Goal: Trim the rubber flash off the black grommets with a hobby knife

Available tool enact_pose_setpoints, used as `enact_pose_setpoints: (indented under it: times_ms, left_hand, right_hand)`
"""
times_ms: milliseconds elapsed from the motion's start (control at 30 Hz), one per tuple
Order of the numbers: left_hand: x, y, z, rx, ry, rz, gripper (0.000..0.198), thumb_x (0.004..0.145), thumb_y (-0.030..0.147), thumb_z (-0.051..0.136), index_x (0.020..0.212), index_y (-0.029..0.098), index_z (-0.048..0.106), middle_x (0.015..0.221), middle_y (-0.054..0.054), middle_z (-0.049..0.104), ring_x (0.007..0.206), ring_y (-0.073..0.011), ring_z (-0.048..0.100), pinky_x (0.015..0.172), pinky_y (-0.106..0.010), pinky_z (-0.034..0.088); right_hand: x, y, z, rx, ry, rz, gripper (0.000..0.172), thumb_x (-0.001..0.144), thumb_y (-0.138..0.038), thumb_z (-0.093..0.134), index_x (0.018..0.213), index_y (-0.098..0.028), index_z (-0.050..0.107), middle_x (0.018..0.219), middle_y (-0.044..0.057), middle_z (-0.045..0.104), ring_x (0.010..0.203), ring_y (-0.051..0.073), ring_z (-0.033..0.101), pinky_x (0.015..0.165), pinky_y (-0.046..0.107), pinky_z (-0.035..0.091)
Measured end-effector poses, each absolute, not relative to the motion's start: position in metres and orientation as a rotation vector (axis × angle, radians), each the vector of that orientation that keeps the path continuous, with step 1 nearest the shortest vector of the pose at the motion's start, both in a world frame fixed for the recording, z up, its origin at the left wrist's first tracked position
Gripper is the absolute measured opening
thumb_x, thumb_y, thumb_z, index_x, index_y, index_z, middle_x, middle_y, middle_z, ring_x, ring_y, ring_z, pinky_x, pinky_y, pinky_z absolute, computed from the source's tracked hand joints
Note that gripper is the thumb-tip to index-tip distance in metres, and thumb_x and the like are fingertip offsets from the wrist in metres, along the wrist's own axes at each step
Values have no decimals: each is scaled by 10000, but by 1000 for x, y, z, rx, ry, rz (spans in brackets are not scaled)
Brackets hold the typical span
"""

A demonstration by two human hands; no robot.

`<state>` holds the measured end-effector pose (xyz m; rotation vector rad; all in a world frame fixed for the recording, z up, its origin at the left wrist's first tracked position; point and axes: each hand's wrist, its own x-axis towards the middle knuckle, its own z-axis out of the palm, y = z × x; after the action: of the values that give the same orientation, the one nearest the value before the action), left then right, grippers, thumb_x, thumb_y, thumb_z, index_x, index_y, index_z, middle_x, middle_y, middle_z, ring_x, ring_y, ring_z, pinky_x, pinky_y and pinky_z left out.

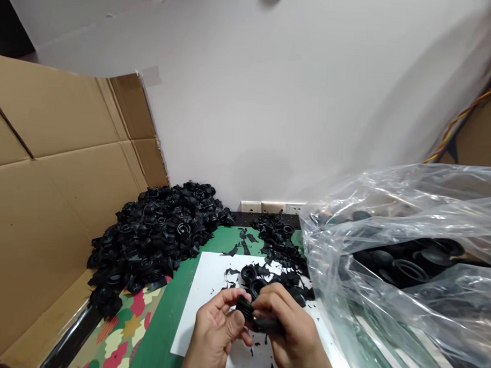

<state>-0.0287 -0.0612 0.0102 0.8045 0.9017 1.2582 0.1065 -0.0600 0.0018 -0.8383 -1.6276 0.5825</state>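
Note:
A black ribbed rubber bellows [245,308] is pinched between the thumb and fingers of my left hand [216,328]. My right hand [291,325] is closed at the right end of the same piece. A dark flap [268,325] sticks out below its fingers; whether it is part of the bellows or a separate thing I cannot tell. Just beyond my hands, round black rubber parts [249,273] lie on a white sheet [197,300], among torn black scraps [294,287].
A large heap of black ribbed rubber parts [155,234] rises at the left against a cardboard box [68,199]. Black scraps [276,233] trail over the green mat [227,237]. At the right stands a clear plastic bag [331,251] with round black parts [411,270]. Wall sockets [272,207] sit behind.

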Motion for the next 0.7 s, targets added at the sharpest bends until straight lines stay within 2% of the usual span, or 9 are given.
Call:
enact_pose_setpoints:
  times_ms: [100, 233, 367, 467, 567, 700]
  left_hand:
    - [-30, -61, 3, 793, 902, 1309, 384, 545, 255, 818, 893, 130, 715, 743, -67, 668, 602, -137, 575, 522, -218, 464]
    - [-31, -61, 3, 811, 965, 1326, 392, 545, 194, 813, 923, 142, 721, 708, -53, 694, 583, -119, 561, 550, -213, 464]
    - [-28, -61, 8, 793, 1039, 1349, 394, 492, 168, 827, 875, 143, 735, 692, -59, 712, 623, -142, 594, 559, -210, 471]
    - [-27, -59, 7, 803, 1082, 1326, 376, 468, 144, 826, 834, 151, 741, 679, -58, 719, 638, -157, 616, 578, -215, 476]
    - [-28, -57, 2, 887, 1089, 1304, 369, 484, 130, 816, 843, 170, 743, 688, -52, 724, 661, -167, 628, 625, -230, 484]
    - [-31, -57, -2, 1117, 1099, 1321, 335, 534, 101, 772, 858, 182, 746, 882, -70, 699, 806, -224, 632, 707, -272, 495]
  right_hand:
    - [105, -62, -1, -792, -1609, 610, 203, 840, -94, 390, 786, -199, 556, 761, 23, 529, 640, 130, 539, 565, 221, 412]
    - [111, -60, 5, -954, -1540, 815, 170, 849, -218, 455, 723, -198, 567, 666, 1, 547, 583, 140, 506, 532, 236, 382]
    - [115, -57, 14, -1161, -1377, 1139, 271, 809, -376, 513, 623, -180, 537, 574, -35, 446, 546, 132, 408, 504, 238, 323]
    - [113, -56, 19, -1162, -1359, 1286, 308, 776, -427, 530, 603, -173, 515, 577, -41, 407, 558, 128, 377, 516, 239, 305]
    - [110, -55, 21, -1160, -1373, 1304, 299, 766, -423, 525, 598, -178, 490, 587, -34, 428, 574, 135, 397, 532, 243, 322]
    - [107, -54, 21, -1225, -1434, 1210, 225, 742, -337, 513, 580, -185, 478, 571, -25, 470, 578, 145, 437, 525, 244, 352]
